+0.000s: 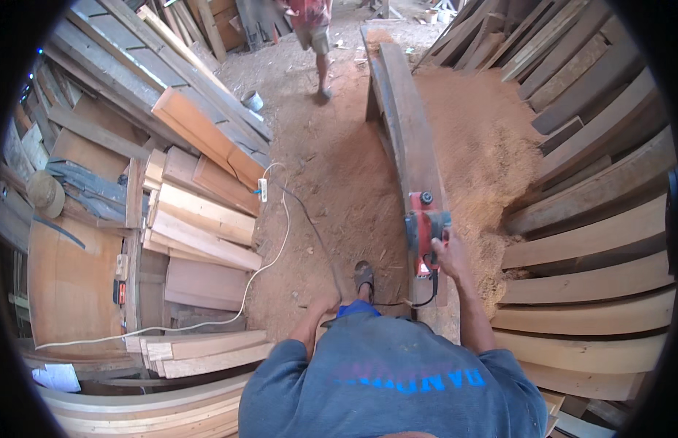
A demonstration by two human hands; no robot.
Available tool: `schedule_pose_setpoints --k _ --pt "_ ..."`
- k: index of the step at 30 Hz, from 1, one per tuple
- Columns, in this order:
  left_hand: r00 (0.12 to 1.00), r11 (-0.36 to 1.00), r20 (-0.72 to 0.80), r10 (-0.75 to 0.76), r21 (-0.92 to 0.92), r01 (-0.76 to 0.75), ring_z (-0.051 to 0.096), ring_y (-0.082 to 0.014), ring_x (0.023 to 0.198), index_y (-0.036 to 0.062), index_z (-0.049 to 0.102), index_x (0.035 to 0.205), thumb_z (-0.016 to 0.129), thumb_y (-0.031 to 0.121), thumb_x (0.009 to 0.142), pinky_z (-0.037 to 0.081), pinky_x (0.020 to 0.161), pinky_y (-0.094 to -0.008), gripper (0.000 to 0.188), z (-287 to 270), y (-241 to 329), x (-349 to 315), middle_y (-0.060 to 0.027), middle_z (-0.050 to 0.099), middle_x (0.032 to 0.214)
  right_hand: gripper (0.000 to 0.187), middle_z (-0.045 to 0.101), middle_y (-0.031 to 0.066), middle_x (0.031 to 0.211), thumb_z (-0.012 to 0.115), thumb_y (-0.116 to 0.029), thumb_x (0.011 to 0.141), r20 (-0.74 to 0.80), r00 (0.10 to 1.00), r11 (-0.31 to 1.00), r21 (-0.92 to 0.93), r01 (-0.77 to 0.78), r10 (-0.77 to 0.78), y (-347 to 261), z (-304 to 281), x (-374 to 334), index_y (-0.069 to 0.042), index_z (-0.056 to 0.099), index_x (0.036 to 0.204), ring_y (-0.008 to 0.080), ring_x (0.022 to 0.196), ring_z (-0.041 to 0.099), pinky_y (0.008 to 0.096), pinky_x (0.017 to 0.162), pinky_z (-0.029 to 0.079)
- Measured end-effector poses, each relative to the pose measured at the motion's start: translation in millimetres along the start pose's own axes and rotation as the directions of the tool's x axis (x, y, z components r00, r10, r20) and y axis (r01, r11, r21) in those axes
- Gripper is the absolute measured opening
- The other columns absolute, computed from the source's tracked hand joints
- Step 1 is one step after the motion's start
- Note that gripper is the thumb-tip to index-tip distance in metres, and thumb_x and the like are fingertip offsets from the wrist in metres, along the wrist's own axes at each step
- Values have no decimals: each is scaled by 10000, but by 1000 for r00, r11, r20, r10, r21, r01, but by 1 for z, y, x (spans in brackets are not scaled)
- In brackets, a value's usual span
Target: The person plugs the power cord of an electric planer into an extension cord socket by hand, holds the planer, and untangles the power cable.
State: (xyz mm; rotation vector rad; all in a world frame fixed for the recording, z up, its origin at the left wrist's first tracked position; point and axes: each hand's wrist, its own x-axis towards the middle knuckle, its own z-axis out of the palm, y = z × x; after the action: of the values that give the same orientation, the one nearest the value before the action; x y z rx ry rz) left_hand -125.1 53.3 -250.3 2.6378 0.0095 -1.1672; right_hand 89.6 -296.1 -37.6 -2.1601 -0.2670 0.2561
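My right hand point(448, 252) is closed around the handle of a red and black electric hand planer point(425, 237). The planer rests on a long brown plank point(419, 157), which lies lengthwise on a narrow bench point(375, 55). A black cord point(426, 301) loops from the tool's rear toward my legs. My left hand point(326, 301) is low beside my knee, close to a dark cable point(320, 241) running along the ground. Its fingers are too small and partly hidden, so whether it grips the cable does not show.
A white extension socket point(263, 190) with a pale cable point(284, 233) lies by stacked boards point(200, 212) on the left. Planks point(587, 241) line the right side, beside a heap of shavings point(514, 168). Farther ahead, another person point(313, 33) stands near a small bucket point(253, 101).
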Motion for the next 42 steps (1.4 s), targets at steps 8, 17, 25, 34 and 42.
schedule_pose_setpoints --k 8,17,25,34,42 --pt "908 376 -99 -407 -924 67 498 -136 510 72 663 822 498 140 866 385 420 -293 184 -141 -4 -71 -14 543 633 545 613 318 1151 572 -286 890 -63 979 970 -140 -199 192 39 18 -2 46 452 1305 466 1064 603 487 932 465" --pt "-17 313 -962 -271 -72 -947 389 -24 544 45 595 989 457 225 1027 335 499 -176 230 -364 62 -211 40 419 658 445 647 131 1010 633 -103 825 -81 996 950 313 -15 42 23 33 21 30 529 1237 232 943 624 375 856 501" --pt "973 986 -231 -3 -164 -36 650 -435 963 20 690 993 492 260 870 508 833 -502 334 -56 30 -3 -264 670 1015 426 644 136 1059 645 -125 838 -162 987 969 247 21 20 5 37 21 14 558 1231 226 977 617 362 894 483" --pt "964 330 -146 -224 -942 -66 543 -126 529 80 662 826 425 208 929 426 436 -296 288 -30 -3 -13 -28 578 643 471 631 135 1135 614 -94 837 -94 996 934 358 23 11 12 37 17 -8 552 1297 236 1058 598 361 947 459" --pt "250 109 -835 -490 -343 -933 327 -35 507 96 571 824 444 317 1027 275 462 -215 326 -327 95 -176 44 449 649 462 631 128 1136 610 -106 840 -167 981 967 216 137 -102 13 33 22 -17 563 1291 244 1076 592 362 963 450"
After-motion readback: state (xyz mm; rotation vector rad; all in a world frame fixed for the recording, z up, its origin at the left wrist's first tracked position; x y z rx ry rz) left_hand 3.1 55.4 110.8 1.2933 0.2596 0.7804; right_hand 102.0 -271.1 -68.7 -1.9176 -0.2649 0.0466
